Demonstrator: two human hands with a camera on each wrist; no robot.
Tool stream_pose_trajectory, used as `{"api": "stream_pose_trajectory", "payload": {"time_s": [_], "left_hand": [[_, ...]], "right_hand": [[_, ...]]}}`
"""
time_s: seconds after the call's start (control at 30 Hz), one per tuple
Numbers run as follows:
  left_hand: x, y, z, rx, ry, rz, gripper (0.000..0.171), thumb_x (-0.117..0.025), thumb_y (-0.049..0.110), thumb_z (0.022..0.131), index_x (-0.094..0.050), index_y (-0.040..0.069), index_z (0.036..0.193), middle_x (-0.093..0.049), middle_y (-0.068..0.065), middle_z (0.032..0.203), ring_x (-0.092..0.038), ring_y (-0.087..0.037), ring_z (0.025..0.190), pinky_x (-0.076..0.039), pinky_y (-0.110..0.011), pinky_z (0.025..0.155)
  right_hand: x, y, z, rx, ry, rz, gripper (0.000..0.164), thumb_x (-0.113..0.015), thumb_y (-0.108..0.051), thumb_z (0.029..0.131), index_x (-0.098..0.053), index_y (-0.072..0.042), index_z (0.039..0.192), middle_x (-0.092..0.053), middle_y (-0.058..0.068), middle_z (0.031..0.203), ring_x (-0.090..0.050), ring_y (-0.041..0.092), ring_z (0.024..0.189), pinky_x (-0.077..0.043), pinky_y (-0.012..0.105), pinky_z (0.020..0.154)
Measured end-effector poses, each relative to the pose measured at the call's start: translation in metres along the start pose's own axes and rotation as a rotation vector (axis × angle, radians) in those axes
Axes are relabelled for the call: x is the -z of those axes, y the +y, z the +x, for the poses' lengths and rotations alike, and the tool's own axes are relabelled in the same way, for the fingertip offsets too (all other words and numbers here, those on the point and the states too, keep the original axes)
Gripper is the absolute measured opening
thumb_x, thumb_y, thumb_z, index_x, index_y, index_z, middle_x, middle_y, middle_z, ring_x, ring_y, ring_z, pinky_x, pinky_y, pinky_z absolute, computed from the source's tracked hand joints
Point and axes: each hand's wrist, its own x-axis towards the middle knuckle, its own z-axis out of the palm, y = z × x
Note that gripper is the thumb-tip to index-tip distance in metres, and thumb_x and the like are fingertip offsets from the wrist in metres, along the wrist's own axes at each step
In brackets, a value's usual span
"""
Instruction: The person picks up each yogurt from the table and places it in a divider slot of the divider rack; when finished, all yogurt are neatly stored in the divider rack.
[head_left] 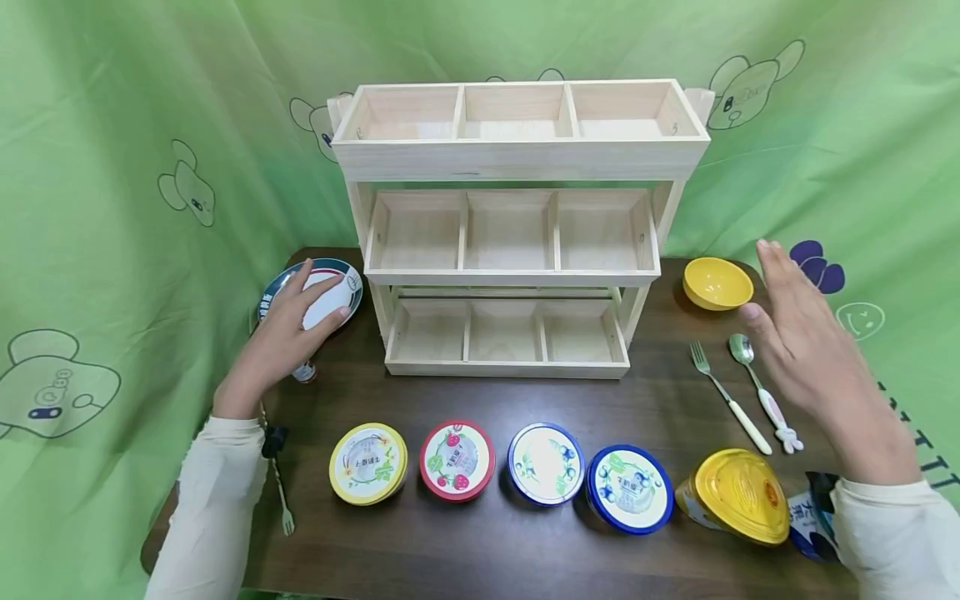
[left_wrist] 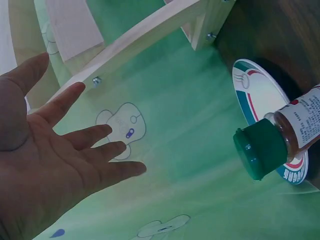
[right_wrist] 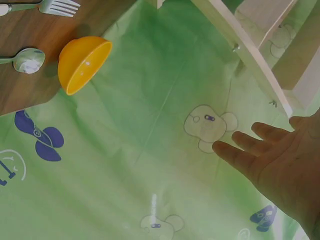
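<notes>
Looked like a staged corner, hung round with green cartoon-print cloth [head_left: 247, 75] and furnished with a dark tabletop [head_left: 450, 562], a three-tier wooden rack [head_left: 517, 160], lidded jars [head_left: 457, 462], a plate [head_left: 350, 290] and a yellow bowl [head_left: 717, 283]

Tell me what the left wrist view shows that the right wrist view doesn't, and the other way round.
Only the left wrist view shows the left hand, the plate and the green-capped bottle in front of it.

Only the right wrist view shows the right hand, the yellow bowl, the spoon and part of the fork.

Both show parts of the wooden rack, the dark table and the printed green cloth.
</notes>
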Motion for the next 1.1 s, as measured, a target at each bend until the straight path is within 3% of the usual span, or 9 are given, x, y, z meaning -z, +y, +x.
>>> {"api": "stream_pose_trajectory", "payload": {"time_s": [0.17, 0.33, 0.53, 0.77, 0.97, 1.1], "left_hand": [[-0.005, -0.003, -0.003, -0.001, -0.01, -0.032, 0.063, -0.063, 0.034, 0.112, -0.045, 0.003, 0.164, -0.007, -0.023, 0.18, -0.011, -0.052, 0.162, -0.022, -0.082, 0.121], [-0.016, -0.012, -0.011, -0.005, -0.045, -0.184, 0.06, -0.067, 0.022, 0.111, -0.046, 0.0, 0.163, -0.014, -0.021, 0.179, -0.022, -0.051, 0.16, -0.03, -0.072, 0.123], [-0.036, -0.026, -0.011, -0.047, -0.084, -0.296, 0.058, -0.068, 0.007, 0.108, -0.046, -0.001, 0.162, -0.018, -0.023, 0.178, -0.019, -0.046, 0.162, -0.03, -0.065, 0.126], [-0.056, -0.031, -0.009, -0.001, -0.18, -0.328, 0.066, -0.07, 0.006, 0.107, -0.042, 0.004, 0.166, -0.005, -0.023, 0.18, -0.018, -0.048, 0.162, -0.029, -0.063, 0.127], [-0.062, -0.035, -0.009, -0.017, -0.23, -0.356, 0.066, -0.069, 0.006, 0.107, -0.041, 0.004, 0.166, -0.008, -0.023, 0.18, -0.014, -0.047, 0.163, -0.027, -0.068, 0.127], [-0.064, -0.038, -0.007, -0.043, -0.245, -0.362, 0.063, -0.068, 0.007, 0.108, -0.042, 0.004, 0.166, -0.017, -0.025, 0.178, -0.019, -0.049, 0.161, -0.029, -0.07, 0.126]], "right_hand": [[0.004, 0.001, -0.004, 0.029, 0.033, 0.013, 0.064, -0.029, -0.035, 0.121, -0.008, -0.01, 0.175, -0.007, 0.021, 0.18, -0.002, 0.039, 0.166, 0.005, 0.045, 0.136], [0.004, 0.002, -0.008, 0.024, 0.057, 0.014, 0.063, -0.029, -0.035, 0.121, -0.011, -0.007, 0.175, -0.009, 0.025, 0.179, -0.002, 0.041, 0.166, 0.005, 0.045, 0.136], [0.007, 0.005, -0.012, -0.011, 0.054, 0.028, 0.064, -0.028, -0.035, 0.121, -0.009, -0.008, 0.175, -0.006, 0.024, 0.179, 0.001, 0.042, 0.165, 0.008, 0.047, 0.135], [0.011, 0.011, -0.014, -0.023, 0.083, 0.002, 0.067, -0.028, -0.042, 0.12, -0.012, -0.005, 0.174, -0.01, 0.029, 0.177, -0.001, 0.042, 0.165, 0.006, 0.047, 0.136], [0.013, 0.011, -0.015, -0.069, 0.065, 0.008, 0.069, -0.027, -0.043, 0.12, -0.007, -0.007, 0.175, -0.002, 0.024, 0.179, 0.001, 0.047, 0.164, 0.006, 0.056, 0.134], [0.015, 0.009, -0.017, -0.105, 0.058, 0.028, 0.068, -0.028, -0.041, 0.12, -0.005, -0.009, 0.175, 0.002, 0.021, 0.18, 0.001, 0.046, 0.165, 0.005, 0.067, 0.131]]}}
